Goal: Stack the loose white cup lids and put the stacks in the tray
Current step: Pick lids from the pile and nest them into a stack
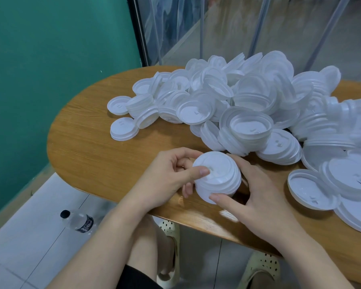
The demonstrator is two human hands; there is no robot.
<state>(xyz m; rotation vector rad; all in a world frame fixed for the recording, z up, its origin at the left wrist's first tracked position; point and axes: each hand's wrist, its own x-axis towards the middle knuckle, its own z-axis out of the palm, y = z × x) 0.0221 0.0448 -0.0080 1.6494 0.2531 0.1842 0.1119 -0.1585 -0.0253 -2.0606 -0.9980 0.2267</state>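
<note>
A short stack of white cup lids (218, 176) sits between both hands near the front edge of the wooden table (96, 147). My left hand (171, 176) grips its left side, thumb lying across the top lid. My right hand (252, 195) holds its right side, thumb against the lower front rim. Behind them a big heap of loose white lids (248, 97) covers the middle and right of the table. No tray is in view.
Two single lids (123, 128) lie apart at the heap's left end. More lids (342, 190) spread along the right edge. A plastic water bottle (78, 221) lies on the floor tiles left of my legs. A green wall stands to the left.
</note>
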